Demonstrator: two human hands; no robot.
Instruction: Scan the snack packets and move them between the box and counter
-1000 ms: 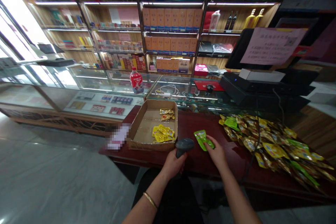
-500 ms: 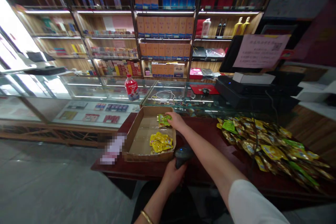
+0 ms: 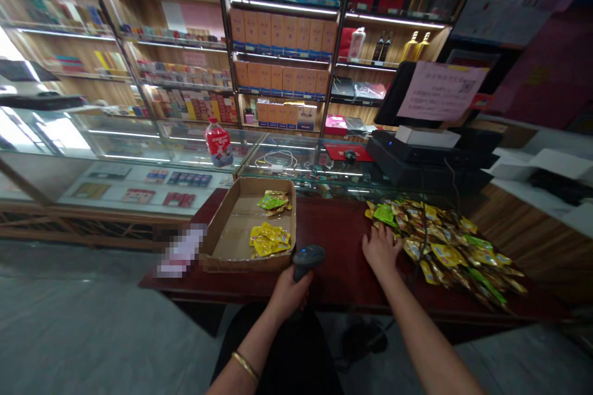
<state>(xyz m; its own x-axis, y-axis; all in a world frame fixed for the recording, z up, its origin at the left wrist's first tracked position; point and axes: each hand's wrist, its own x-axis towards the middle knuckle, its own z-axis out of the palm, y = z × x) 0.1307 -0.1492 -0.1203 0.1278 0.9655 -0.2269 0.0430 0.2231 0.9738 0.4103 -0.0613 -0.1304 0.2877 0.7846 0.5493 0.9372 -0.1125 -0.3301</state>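
Two hands [image 3: 290, 291], one scanner [image 3: 309, 255], one box [image 3: 252, 264], many packets [image 3: 447, 254]

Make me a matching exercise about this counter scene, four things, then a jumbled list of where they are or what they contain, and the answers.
1. scanner
2. red-capped bottle
3. right hand
4. cardboard box

A. at the left end of the packet heap
B. contains yellow packets
C. gripped by the left hand
D. standing on the glass counter

Pairs: 1-C, 2-D, 3-A, 4-B
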